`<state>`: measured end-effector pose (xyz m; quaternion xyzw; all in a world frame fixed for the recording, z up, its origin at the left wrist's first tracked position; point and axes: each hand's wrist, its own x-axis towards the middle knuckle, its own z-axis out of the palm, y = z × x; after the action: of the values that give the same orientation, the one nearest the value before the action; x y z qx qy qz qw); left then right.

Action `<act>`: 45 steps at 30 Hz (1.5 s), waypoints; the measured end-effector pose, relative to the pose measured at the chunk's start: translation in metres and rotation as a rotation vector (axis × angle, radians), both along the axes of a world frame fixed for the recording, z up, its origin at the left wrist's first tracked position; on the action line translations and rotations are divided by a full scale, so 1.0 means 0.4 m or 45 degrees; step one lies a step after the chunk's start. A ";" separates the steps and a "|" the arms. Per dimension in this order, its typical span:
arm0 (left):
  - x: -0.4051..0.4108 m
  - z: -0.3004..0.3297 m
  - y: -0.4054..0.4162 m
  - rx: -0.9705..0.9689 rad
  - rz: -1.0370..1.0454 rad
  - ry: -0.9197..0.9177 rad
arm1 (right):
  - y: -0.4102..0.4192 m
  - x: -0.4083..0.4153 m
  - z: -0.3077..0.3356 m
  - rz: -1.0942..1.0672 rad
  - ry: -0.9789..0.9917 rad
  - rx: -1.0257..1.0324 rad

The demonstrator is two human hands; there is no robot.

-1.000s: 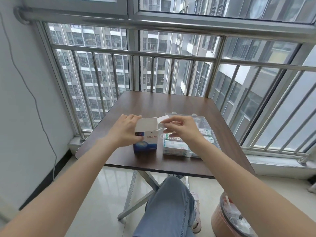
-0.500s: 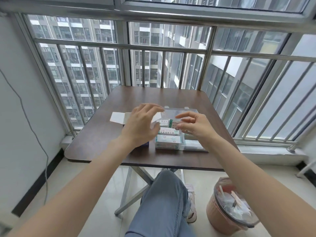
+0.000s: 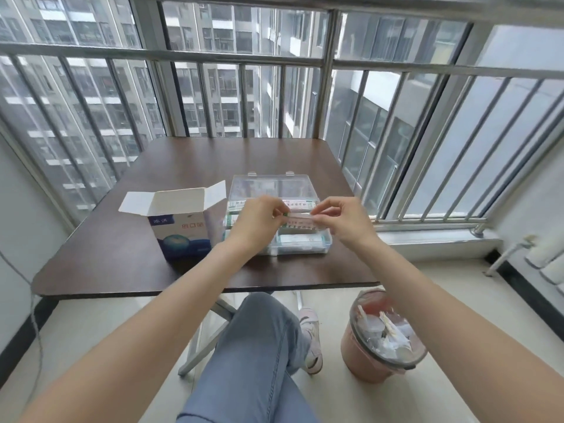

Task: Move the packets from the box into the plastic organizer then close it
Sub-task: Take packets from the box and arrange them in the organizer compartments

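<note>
A blue and white cardboard box [image 3: 183,236] stands on the brown table [image 3: 122,254] with its top flaps open. To its right lies a clear plastic organizer [image 3: 300,250], lid swung back, with several white and green packets inside. Over the organizer my left hand [image 3: 259,222] and my right hand [image 3: 341,221] pinch the two ends of one narrow white packet [image 3: 300,221]. My left hand hides the organizer's left side.
A pink bin [image 3: 383,337] full of wrappers stands on the floor at the right, below the table's edge. Window bars run behind and to the right of the table. My jeans-clad leg [image 3: 259,355] is under the table's front edge.
My left hand has left the box and come over the organizer. Both hands now hold one packet between them. The box stands with its flaps open.
</note>
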<state>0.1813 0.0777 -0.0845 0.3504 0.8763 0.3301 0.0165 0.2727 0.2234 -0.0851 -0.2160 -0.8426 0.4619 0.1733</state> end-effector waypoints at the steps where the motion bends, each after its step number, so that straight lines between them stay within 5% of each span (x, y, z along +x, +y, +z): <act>1: 0.001 -0.001 0.008 -0.057 0.008 0.037 | 0.005 -0.002 -0.006 -0.012 -0.020 0.056; 8: 0.000 -0.006 0.025 -0.450 0.014 0.288 | 0.003 -0.020 -0.032 0.025 -0.198 0.365; 25: -0.004 -0.033 -0.001 -0.492 -0.067 0.359 | -0.034 -0.035 -0.047 -0.004 -0.357 0.811; 30: 0.000 -0.030 -0.008 -0.422 -0.062 0.370 | -0.035 -0.028 -0.033 0.009 -0.379 0.789; 35: 0.008 -0.006 -0.051 -0.099 -0.086 0.407 | -0.057 -0.018 0.003 -0.016 -0.252 0.742; 41: -0.005 0.059 -0.187 0.145 0.075 0.757 | -0.164 -0.067 0.055 0.280 0.077 0.634; 45: -0.089 0.078 -0.312 -0.196 0.282 0.493 | -0.243 -0.105 0.072 0.560 0.018 0.789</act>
<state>0.1458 -0.0472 -0.0535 0.3066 0.9189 0.1886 -0.1616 0.2307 0.1263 -0.0564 0.0358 -0.9673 0.2128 0.1330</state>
